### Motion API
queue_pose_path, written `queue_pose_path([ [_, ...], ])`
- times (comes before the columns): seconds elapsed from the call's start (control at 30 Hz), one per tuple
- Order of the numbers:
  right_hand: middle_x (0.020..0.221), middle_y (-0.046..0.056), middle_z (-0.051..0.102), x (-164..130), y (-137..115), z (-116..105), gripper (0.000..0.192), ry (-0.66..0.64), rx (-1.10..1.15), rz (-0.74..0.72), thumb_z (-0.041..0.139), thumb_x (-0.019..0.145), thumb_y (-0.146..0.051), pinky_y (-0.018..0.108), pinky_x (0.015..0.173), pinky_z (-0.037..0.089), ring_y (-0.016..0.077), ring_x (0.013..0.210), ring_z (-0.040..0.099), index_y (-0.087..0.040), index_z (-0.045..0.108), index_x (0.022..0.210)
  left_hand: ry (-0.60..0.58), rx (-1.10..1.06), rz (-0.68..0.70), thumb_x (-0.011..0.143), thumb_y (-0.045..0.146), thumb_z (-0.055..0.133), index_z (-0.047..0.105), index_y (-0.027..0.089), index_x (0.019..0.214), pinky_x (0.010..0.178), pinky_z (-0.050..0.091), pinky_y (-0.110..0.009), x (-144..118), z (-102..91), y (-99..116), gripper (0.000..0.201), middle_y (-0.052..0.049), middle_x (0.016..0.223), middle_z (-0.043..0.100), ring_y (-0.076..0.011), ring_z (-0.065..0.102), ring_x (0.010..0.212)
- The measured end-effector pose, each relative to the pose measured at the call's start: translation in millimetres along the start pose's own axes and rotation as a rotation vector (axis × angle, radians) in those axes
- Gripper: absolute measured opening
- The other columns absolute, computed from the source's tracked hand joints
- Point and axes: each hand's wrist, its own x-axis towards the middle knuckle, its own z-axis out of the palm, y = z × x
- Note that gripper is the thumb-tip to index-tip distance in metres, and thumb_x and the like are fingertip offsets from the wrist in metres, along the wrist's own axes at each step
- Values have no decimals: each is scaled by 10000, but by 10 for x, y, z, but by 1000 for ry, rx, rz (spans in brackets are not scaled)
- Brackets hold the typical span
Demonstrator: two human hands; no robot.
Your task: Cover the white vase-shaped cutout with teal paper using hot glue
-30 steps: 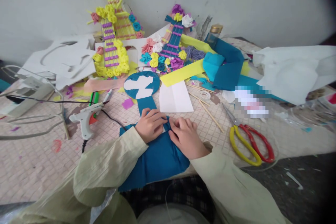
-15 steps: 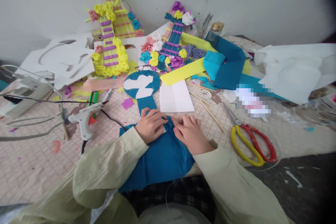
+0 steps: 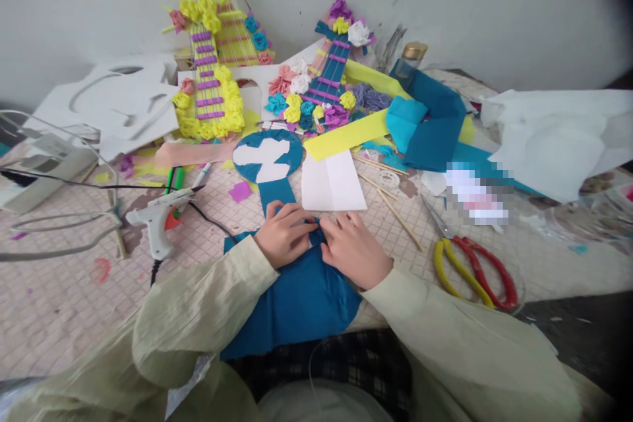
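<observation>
A large sheet of dark blue crepe paper (image 3: pixel 291 306) lies at the table's front edge and hangs a little over it. My left hand (image 3: pixel 285 235) has its fingers closed on the paper's folded upper edge. Close beside it, my right hand (image 3: pixel 352 247) pinches the same edge, with fingertips almost meeting those of the left. Beyond my hands, a blue-covered cutout (image 3: pixel 277 194) with a round head and a narrow neck lies flat. White patches show on its round part, and its lower end is hidden under my hands and the paper.
A white glue gun (image 3: pixel 159 219) with a cord lies at left. Scissors (image 3: pixel 475 264) with red and yellow handles lie at right, near thin wooden sticks (image 3: pixel 400 217). A folded white card (image 3: pixel 333 181) lies ahead. Flower-decorated paper guitars (image 3: pixel 208 89) lean against the wall.
My right hand has shifted slightly left, closer to my left hand, and its fingers press further over the paper's edge. The left hand stays almost in place. The view has tilted a little.
</observation>
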Motion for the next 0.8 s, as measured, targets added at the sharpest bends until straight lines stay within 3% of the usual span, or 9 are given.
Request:
queue_pose_path([
  [0.2,1017,105,540,-90,50,113,374,14,74,62,438,830,-247,373,770,313,221,908,429,-86,539,1151,19,6,-19,782,134,442,646,219,870,821,272,-440,-2,-2,12,238,-24,945,672,-208,544,925],
  [0.37,1064,116,524,-109,10,181,429,19,75,112,425,837,-278,371,763,311,226,915,417,-97,489,1221,24,5,-26,779,140,448,647,226,878,824,266,-443,-14,20,-8,238,-23,947,671,-214,533,944],
  [0.53,1027,107,540,-52,-7,115,407,-3,16,85,414,840,-276,383,765,297,227,895,421,-98,519,1191,60,-3,-56,776,151,459,648,219,833,832,266,-436,-30,32,-29,209,-17,916,670,-202,539,919],
  [0.67,1056,112,531,-7,-43,56,322,-7,-38,11,421,834,-261,404,814,286,230,903,420,-98,617,1030,106,16,-117,791,175,452,649,206,870,819,280,-429,-36,28,-40,214,-37,913,658,-206,535,920],
  [0.8,1092,134,519,23,-71,44,307,-14,-47,-12,444,818,-261,422,843,285,240,923,419,-75,635,971,75,27,-116,785,192,461,663,212,851,810,274,-436,-33,24,-34,214,-44,886,649,-210,537,910],
])
